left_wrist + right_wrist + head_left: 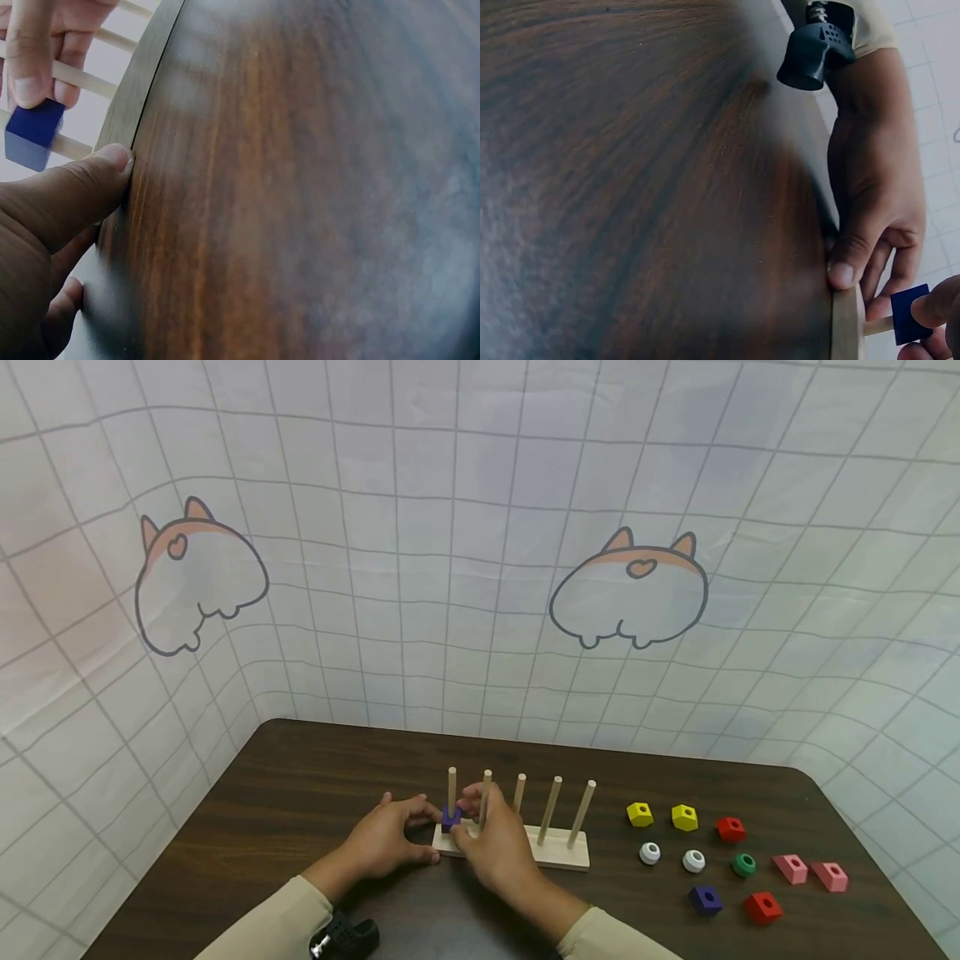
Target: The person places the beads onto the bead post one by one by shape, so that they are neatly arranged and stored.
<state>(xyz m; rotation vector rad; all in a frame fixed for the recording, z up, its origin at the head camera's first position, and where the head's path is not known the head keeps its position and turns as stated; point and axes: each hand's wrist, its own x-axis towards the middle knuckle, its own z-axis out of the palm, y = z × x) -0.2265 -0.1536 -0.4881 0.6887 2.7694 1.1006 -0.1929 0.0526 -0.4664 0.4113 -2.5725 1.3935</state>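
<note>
Purple block [451,820] partway down end peg [452,789], right hand [501,853] pinching it, left hand [386,837] gripping base [561,853]; next probably needs sliding it home.

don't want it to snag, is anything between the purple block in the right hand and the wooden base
Nothing visible: the purple block, held by the right hand, is around the leftmost peg, with only bare peg between it and the wooden base.
</note>
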